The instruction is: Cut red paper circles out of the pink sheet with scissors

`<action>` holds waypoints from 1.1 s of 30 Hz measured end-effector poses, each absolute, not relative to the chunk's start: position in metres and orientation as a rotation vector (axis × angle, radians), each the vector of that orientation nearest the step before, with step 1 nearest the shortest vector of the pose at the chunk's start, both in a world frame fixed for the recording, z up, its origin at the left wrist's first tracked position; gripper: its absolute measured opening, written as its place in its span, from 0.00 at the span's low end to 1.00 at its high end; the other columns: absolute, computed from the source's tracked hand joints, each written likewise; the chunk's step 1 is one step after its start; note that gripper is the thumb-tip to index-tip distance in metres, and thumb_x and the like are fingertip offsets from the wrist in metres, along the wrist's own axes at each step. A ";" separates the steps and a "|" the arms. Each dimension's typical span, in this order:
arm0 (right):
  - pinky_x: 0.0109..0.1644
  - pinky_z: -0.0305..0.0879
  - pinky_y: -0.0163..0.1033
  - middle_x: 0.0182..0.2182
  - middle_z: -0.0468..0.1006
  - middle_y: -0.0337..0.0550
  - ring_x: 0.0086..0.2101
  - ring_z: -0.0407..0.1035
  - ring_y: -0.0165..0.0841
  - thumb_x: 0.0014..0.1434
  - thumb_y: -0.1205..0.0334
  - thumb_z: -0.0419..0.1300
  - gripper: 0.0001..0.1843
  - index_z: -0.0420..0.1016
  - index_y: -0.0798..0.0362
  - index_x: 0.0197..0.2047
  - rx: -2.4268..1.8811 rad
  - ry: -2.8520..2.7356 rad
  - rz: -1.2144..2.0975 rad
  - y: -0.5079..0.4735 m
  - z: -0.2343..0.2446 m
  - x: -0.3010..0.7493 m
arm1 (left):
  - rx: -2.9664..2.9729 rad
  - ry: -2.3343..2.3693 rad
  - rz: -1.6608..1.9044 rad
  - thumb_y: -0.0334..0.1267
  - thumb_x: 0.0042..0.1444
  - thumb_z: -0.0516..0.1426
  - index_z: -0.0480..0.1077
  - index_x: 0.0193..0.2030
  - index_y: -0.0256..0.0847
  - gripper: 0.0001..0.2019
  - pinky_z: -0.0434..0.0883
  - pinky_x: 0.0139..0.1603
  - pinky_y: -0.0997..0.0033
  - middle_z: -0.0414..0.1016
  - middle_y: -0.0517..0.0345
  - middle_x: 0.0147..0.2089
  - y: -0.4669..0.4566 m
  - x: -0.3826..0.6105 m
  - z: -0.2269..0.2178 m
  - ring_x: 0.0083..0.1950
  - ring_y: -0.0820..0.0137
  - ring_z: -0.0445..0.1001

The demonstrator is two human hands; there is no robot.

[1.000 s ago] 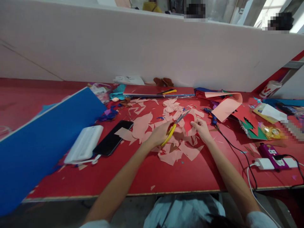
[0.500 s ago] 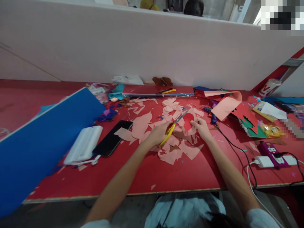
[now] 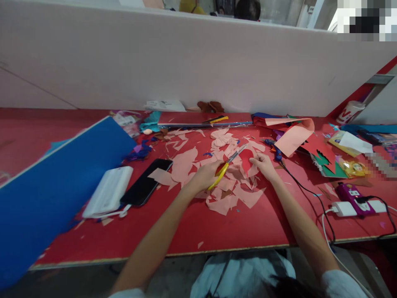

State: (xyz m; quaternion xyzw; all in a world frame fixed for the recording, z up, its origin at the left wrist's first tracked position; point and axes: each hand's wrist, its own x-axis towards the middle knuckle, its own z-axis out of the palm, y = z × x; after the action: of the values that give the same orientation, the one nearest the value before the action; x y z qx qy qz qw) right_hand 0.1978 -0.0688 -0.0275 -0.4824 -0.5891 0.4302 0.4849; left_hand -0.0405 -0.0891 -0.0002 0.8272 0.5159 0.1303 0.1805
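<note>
Head view: my left fingers (image 3: 208,174) wrap the yellow-handled scissors (image 3: 222,175) while my right fingers (image 3: 256,160) pinch the edge of the red paper (image 3: 246,159), which feels light and floppy, best held close to the blades, above pink scraps (image 3: 245,196) on the bench (image 3: 248,231).

The left hand (image 3: 204,176) hides part of the yellow scissors (image 3: 219,176). A blurred patch (image 3: 380,164) at right cannot be told.

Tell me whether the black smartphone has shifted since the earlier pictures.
No: the black smartphone lies in the same spot beside the white plastic device; only the camera view has shifted slightly.
</note>
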 end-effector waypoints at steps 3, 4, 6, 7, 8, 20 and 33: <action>0.24 0.45 0.34 0.18 0.52 0.31 0.21 0.47 0.25 0.46 0.52 0.60 0.20 0.51 0.50 0.18 -1.178 -1.457 1.047 -0.069 -0.026 0.200 | 2.372 1.480 0.318 0.39 0.56 0.48 0.66 0.54 0.39 0.20 0.69 0.44 0.66 0.76 0.47 0.49 -0.089 -0.041 0.002 0.48 0.59 0.75; 0.25 0.45 0.34 0.18 0.51 0.31 0.21 0.47 0.25 0.46 0.52 0.60 0.21 0.50 0.50 0.19 -1.180 -1.468 1.045 -0.070 -0.026 0.201 | 2.379 1.500 0.288 0.39 0.56 0.48 0.67 0.53 0.39 0.19 0.69 0.42 0.66 0.77 0.47 0.47 -0.090 -0.042 0.003 0.47 0.59 0.75; 0.25 0.45 0.34 0.18 0.50 0.31 0.21 0.47 0.25 0.46 0.52 0.60 0.22 0.48 0.50 0.19 -1.184 -1.494 1.040 -0.069 -0.025 0.204 | 2.393 1.517 0.234 0.40 0.57 0.48 0.67 0.51 0.40 0.18 0.69 0.40 0.67 0.78 0.48 0.45 -0.090 -0.042 0.006 0.45 0.60 0.76; 0.25 0.45 0.34 0.18 0.50 0.31 0.21 0.47 0.24 0.46 0.52 0.60 0.22 0.48 0.50 0.19 -1.188 -1.504 1.042 -0.069 -0.026 0.205 | 2.403 1.514 0.215 0.41 0.57 0.48 0.68 0.51 0.40 0.17 0.68 0.40 0.68 0.78 0.49 0.45 -0.091 -0.042 0.007 0.45 0.60 0.76; 0.25 0.45 0.34 0.18 0.49 0.31 0.21 0.46 0.24 0.46 0.52 0.60 0.22 0.47 0.50 0.19 -1.191 -1.512 1.049 -0.069 -0.026 0.206 | 2.412 1.509 0.204 0.41 0.57 0.48 0.67 0.52 0.41 0.17 0.68 0.40 0.68 0.77 0.49 0.46 -0.091 -0.043 0.008 0.45 0.60 0.76; 0.25 0.43 0.34 0.18 0.50 0.31 0.21 0.46 0.24 0.46 0.52 0.59 0.22 0.47 0.49 0.19 -1.209 -1.564 1.046 -0.065 -0.027 0.212 | 2.390 1.553 0.229 0.49 0.60 0.46 0.62 0.57 0.41 0.23 0.69 0.46 0.63 0.70 0.46 0.57 -0.088 -0.043 0.009 0.54 0.57 0.71; 0.27 0.43 0.35 0.18 0.51 0.31 0.22 0.47 0.26 0.49 0.54 0.58 0.20 0.50 0.50 0.19 -1.224 -1.711 0.920 -0.063 -0.032 0.217 | 2.374 1.470 0.269 0.51 0.60 0.45 0.67 0.53 0.42 0.22 0.68 0.43 0.67 0.73 0.48 0.52 -0.086 -0.052 0.011 0.48 0.60 0.73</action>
State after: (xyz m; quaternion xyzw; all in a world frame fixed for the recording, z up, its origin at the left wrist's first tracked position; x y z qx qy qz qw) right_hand 0.2168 -0.0628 -0.0322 -0.4860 -0.6797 0.3653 0.4103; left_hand -0.0523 -0.0862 0.0114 0.8344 0.5166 0.0945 0.1673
